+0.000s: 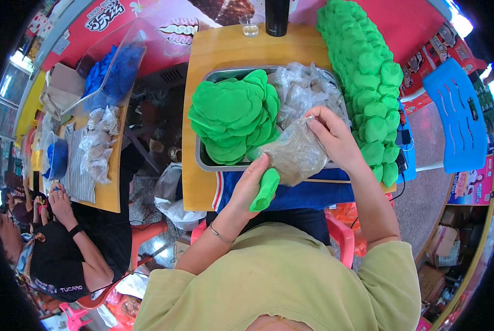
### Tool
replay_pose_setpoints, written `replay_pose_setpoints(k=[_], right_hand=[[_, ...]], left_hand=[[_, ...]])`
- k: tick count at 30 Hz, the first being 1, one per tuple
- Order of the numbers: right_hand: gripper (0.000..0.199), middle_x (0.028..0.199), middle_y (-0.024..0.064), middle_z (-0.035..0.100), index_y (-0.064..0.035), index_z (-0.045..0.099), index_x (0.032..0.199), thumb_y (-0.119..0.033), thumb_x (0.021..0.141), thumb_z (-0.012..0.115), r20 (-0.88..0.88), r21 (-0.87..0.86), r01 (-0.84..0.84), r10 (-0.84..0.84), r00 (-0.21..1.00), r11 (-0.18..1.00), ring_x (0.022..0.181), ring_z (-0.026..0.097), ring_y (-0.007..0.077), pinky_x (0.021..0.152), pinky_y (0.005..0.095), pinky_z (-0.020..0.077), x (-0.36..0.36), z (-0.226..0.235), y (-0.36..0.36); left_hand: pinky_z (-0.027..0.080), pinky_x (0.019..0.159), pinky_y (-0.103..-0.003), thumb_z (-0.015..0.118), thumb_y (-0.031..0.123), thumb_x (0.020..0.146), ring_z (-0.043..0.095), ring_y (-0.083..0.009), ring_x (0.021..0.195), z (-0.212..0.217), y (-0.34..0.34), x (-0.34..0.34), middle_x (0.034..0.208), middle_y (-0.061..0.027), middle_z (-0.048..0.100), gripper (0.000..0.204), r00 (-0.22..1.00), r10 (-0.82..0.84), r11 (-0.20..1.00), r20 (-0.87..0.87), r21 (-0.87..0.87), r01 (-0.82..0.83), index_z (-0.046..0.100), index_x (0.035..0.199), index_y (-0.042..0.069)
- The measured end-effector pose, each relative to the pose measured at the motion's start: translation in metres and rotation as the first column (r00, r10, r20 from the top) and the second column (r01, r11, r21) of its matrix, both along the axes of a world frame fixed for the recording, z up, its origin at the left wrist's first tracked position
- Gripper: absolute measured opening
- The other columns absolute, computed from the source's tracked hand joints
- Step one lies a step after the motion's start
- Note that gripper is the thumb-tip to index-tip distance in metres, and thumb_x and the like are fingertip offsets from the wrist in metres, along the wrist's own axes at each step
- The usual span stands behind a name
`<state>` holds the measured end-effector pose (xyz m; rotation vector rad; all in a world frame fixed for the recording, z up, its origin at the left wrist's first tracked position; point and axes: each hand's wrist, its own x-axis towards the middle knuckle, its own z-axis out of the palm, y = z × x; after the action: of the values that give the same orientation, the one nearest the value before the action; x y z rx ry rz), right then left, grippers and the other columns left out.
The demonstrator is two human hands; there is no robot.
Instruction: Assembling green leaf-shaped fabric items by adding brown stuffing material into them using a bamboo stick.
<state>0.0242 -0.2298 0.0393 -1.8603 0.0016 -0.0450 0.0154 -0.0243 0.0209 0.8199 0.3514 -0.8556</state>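
A: Where's the clear, crinkled plastic bag of grey-brown filling [294, 157]?
B: Over the near edge of the silver rectangular metal tray [216, 168]; both hands on it.
A: Fingers?
B: Right hand [331, 135] pinches the bag's upper corner, thumb against fingertips; left hand [250, 185] sets its thumb at the bag's left edge, with a bright-green, thin curved piece [265, 190] against it; its other fingers, can't tell.
A: Handling?
B: Likely soft, saggy, slippery film, could tear; weight unclear; best pinch the gathered corner, support underneath.
A: Nearby?
B: Flat green scalloped stack [233, 110], tray's left half; long bumpy green heap [368, 83], right of tray.
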Motion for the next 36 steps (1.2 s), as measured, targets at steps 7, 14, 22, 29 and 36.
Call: replay_pose_setpoints(k=[7, 14, 22, 29, 36], right_hand=[[0.011, 0.088, -0.0021, 0.047, -0.0052, 0.049, 0.101, -0.010, 0.092, 0.045, -0.056, 0.269, -0.023, 0.040, 0.998, 0.963, 0.082, 0.043, 0.0057, 0.074, 0.0206, 0.0371, 0.001, 0.022, 0.013], [0.019, 0.094, -0.0019, 0.048, -0.0056, 0.049, 0.109, -0.009, 0.091, 0.043, -0.108, 0.339, 0.016, 0.022, 0.994, 0.941, 0.079, 0.040, 0.0037, 0.072, 0.0182, 0.0350, -0.010, 0.014, 0.007], [0.080, 0.134, 0.0128, 0.039, -0.0051, 0.026, 0.139, -0.035, 0.076, 0.066, 0.219, -0.284, -0.210, 0.277, 0.936, 0.936, 0.119, 0.040, 0.0230, 0.099, 0.0342, 0.0293, -0.018, -0.009, -0.001], [0.114, 0.131, 0.0147, 0.042, -0.0049, 0.020, 0.140, -0.022, 0.049, 0.086, 0.124, -0.182, -0.391, 0.416, 0.901, 0.902, 0.121, 0.041, 0.0263, 0.101, 0.0378, 0.0314, -0.023, 0.008, 0.029], [0.072, 0.110, 0.0088, 0.057, -0.0066, 0.042, 0.130, -0.006, 0.065, 0.073, -0.100, 0.099, -0.236, 0.246, 0.964, 0.967, 0.096, 0.055, 0.0169, 0.085, 0.0288, 0.0428, -0.031, -0.003, 0.028]], left_hand=[[0.039, 0.040, -0.021, 0.053, 0.039, 0.089, 0.050, -0.0045, 0.052, -0.014, 0.006, 0.005, 0.071, 0.0053, 0.054, 0.031, 0.984, -0.137, 0.986, 0.114, -0.081, 0.147, 0.048, 0.111, 0.017], [0.046, 0.056, -0.019, 0.053, 0.026, 0.091, 0.056, -0.0045, 0.066, -0.016, 0.008, 0.019, 0.085, 0.0032, 0.060, 0.024, 0.967, -0.196, 0.968, 0.159, -0.123, 0.217, 0.056, 0.107, 0.009], [0.050, 0.070, -0.024, 0.053, 0.023, 0.091, 0.061, -0.0098, 0.082, -0.016, 0.005, 0.030, 0.099, -0.0031, 0.063, 0.027, 0.918, -0.306, 0.930, 0.252, -0.126, 0.345, 0.056, 0.112, 0.005], [0.050, 0.073, -0.025, 0.052, 0.023, 0.091, 0.061, -0.0097, 0.083, -0.004, 0.013, 0.038, 0.099, -0.0034, 0.062, 0.028, 0.915, -0.293, 0.949, 0.279, -0.031, 0.313, 0.056, 0.111, 0.003], [0.049, 0.067, -0.021, 0.048, 0.027, 0.093, 0.060, -0.0073, 0.078, 0.002, 0.023, 0.037, 0.096, -0.0042, 0.063, 0.028, 0.879, -0.272, 0.962, 0.391, 0.078, 0.263, 0.057, 0.106, 0.003]])
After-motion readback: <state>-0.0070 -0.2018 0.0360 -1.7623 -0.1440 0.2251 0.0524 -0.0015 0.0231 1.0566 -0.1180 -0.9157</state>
